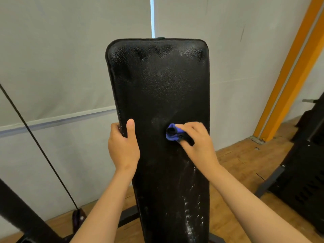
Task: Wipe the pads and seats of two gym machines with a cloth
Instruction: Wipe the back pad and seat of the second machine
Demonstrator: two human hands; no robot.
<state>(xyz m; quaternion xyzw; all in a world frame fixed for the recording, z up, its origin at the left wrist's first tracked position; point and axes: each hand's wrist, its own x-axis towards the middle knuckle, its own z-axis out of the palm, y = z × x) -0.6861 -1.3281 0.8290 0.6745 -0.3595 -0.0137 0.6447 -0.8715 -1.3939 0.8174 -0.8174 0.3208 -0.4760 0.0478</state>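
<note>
Tall black pebbled back pad, glossy, white flecks low on its right side. Blue-and-black cloth bunched, pinched in right hand, pressed mid-pad. Left hand clamped on pad's left edge, thumb up the front.

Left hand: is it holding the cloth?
No, the left hand grips the edge of the black pad, while the right hand holds the blue cloth.
</note>
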